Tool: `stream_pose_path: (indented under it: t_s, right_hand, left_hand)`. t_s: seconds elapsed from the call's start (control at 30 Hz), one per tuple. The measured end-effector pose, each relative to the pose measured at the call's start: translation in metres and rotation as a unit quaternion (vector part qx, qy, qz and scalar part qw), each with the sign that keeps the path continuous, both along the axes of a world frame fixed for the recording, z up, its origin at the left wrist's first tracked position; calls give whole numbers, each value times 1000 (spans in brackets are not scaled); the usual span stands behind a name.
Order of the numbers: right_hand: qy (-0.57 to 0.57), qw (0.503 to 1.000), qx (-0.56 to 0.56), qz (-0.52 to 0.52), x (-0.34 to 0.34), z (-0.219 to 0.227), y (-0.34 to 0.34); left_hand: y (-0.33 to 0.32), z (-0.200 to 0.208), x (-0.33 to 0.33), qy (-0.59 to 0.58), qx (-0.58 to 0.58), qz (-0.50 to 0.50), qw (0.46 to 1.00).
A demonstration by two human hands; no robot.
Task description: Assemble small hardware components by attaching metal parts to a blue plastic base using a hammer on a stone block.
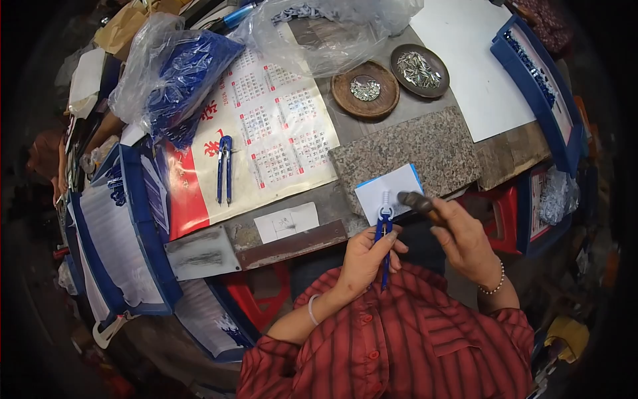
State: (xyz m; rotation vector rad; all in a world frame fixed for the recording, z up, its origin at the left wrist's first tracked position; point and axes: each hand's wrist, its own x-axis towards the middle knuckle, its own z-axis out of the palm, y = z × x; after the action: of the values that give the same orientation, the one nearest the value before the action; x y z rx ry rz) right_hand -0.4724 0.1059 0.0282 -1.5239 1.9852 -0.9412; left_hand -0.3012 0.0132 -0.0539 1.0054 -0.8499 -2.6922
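Observation:
My left hand [367,261] is closed on a blue drawing compass [383,230], whose legs point down toward me. At its top end is a pale ridged plastic piece [385,208], lying over a small white pad with a blue edge [394,185]. That pad rests on a speckled granite slab [425,149] at the table's front edge. Gripped in my right hand [467,245] is a hammer [416,202], its dark head just right of the pale piece and apparently above the pad. Another blue compass [224,169] lies on a printed calendar sheet to the left.
Behind the slab, a wooden bowl [345,105] and a dark dish [440,65] hold small metal parts. Plastic bags [179,86] crowd the back left. Blue trays stand at the left [171,292] and right [561,130]. A white sheet [475,63] covers the back right.

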Motion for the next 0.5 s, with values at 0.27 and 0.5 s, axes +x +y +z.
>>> stream_pose_path:
  t_s: [0.27,0.5]
  right_hand:
    - [92,987,84,98,18,25,-7]
    - [64,994,69,61,13,16,-9]
  left_hand:
    - [3,-9,2,36,-4,12,999]
    - [-3,-1,0,18,8,-2,1000]
